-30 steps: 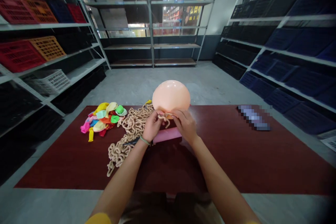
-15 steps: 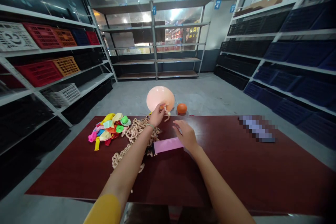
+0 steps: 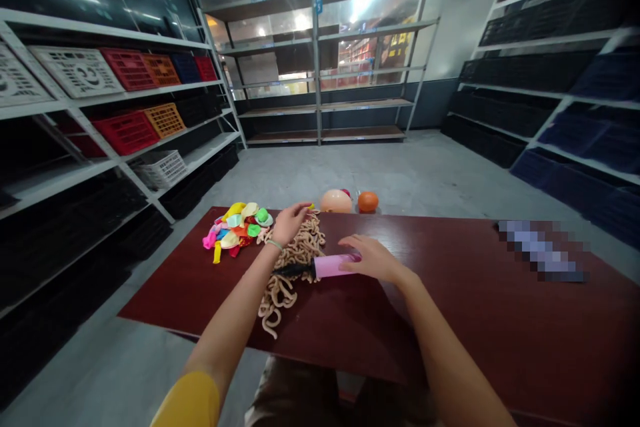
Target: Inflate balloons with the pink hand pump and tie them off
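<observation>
My left hand (image 3: 291, 225) rests with its fingers spread at the top of a tangled chain of small peach twisted balloons (image 3: 293, 265). To its left lies a heap of deflated multicoloured balloons (image 3: 237, 232). My right hand (image 3: 373, 259) reaches across the table, its fingertips at the end of a pink hand pump (image 3: 334, 266) with a black nozzle, which lies over the chain. Past the far table edge are an inflated peach balloon (image 3: 336, 201) and a smaller orange balloon (image 3: 368, 201).
The chain and balloons lie on a dark red table (image 3: 450, 310). Beyond it is a grey floor (image 3: 380, 167). Metal shelves stand on three sides, with red and orange crates (image 3: 129, 133) at left and dark blue crates (image 3: 585, 140) at right. A blurred object (image 3: 540, 250) lies on the table's right.
The peach balloon has left my hands and now sits past the table edge beside the orange one. My left hand has drawn back onto the chain. My right hand has reached the pump.
</observation>
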### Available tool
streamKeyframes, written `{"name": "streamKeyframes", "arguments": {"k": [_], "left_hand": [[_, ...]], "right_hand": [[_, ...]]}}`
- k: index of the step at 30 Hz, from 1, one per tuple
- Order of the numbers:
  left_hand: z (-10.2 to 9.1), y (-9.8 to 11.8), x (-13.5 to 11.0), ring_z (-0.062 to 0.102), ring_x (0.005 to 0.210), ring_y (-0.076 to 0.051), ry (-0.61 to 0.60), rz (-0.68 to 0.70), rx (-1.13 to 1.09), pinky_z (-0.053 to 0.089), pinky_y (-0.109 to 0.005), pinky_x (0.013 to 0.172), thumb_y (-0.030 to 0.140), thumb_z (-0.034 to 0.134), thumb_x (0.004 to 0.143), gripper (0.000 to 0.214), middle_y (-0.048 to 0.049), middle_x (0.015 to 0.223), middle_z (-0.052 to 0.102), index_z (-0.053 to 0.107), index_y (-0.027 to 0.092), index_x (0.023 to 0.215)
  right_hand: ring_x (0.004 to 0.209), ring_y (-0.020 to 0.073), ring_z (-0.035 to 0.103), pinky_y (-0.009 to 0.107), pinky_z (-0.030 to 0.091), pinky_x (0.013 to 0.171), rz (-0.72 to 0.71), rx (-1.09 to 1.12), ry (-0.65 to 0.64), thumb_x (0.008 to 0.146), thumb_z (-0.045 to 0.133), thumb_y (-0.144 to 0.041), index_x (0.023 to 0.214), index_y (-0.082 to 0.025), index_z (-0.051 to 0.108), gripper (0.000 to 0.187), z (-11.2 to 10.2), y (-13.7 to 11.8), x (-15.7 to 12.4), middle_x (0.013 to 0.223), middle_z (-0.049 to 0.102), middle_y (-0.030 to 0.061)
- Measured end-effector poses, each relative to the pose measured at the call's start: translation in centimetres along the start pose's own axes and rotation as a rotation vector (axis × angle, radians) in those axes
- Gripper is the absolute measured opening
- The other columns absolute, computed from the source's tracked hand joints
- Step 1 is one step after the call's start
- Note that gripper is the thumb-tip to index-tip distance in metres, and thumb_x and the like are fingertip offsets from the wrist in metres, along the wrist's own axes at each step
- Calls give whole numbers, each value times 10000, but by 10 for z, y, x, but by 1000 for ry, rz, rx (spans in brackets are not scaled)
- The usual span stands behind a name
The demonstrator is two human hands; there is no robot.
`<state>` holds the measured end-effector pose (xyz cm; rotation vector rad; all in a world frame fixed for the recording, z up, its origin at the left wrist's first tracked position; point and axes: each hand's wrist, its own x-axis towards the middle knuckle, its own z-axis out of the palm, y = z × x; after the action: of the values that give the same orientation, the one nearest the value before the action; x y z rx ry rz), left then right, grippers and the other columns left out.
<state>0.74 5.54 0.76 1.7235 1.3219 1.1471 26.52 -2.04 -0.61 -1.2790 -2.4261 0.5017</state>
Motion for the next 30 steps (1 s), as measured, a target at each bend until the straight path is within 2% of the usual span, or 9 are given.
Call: {"name": "streamKeyframes", "arguments": {"k": [4,9,14,16,19,22,26,28,30], "left_hand": [[-40,-17,-32,691,839,-185,115,-23,51,536,-303,776,325,503,904,309,-74,952,732,668,178,1118],[-94,-49,-79,670,859,-190,338,-73,257,513,-310,817,323,533,882,269,-60,950,725,686,184,1054],[-147,-79,-122,645,858,-199,605,-213,442,487,-307,801,340,559,858,261,-66,989,707,668,196,1046],[-162,-86,-133,637,879,-213,647,-262,531,474,-306,792,359,566,850,267,-91,1003,697,656,186,1032],[-173,-93,-138,638,863,-245,575,-435,681,459,-324,759,464,552,850,300,-114,934,693,647,191,933],[-175,-95,-133,640,883,-284,460,-577,779,449,-353,759,547,552,826,366,-146,922,682,626,189,806],[-170,-94,-126,621,965,-297,418,-563,604,448,-345,779,393,648,773,244,-160,915,670,582,176,683],[-166,-91,-124,626,917,-268,403,-559,483,458,-318,746,358,661,758,238,-121,818,665,567,179,633],[-160,-85,-122,633,806,-219,386,-555,414,469,-285,677,409,621,792,273,-80,730,646,589,179,649]], "right_hand": [[1100,274,542,367,413,899,30,-57,-115,718,698,-532,1317,-294,526,667,6,2,0,1250,587,66],[1024,247,570,329,418,835,19,-96,-181,757,634,-399,1166,-253,615,435,8,-4,5,1141,635,64],[985,247,603,338,445,816,5,-76,-19,797,581,-442,1150,-238,596,408,14,-17,12,1121,653,69],[938,252,629,339,459,761,19,-79,65,801,574,-460,1153,-247,586,411,24,-24,15,1115,661,66],[887,257,651,343,462,707,24,-115,173,797,577,-446,1181,-246,567,432,44,-36,17,1110,669,72],[859,246,658,337,461,703,11,-160,210,793,581,-434,1202,-235,557,455,61,-46,19,1081,681,70],[851,243,661,332,459,707,-16,-219,233,777,600,-400,1206,-210,550,472,75,-50,19,1061,689,76],[848,240,664,328,456,699,-14,-248,247,779,601,-380,1205,-210,542,462,78,-51,19,1070,686,77],[847,236,669,319,452,682,-1,-267,270,791,594,-374,1192,-213,533,437,80,-51,19,1082,683,72]]}}
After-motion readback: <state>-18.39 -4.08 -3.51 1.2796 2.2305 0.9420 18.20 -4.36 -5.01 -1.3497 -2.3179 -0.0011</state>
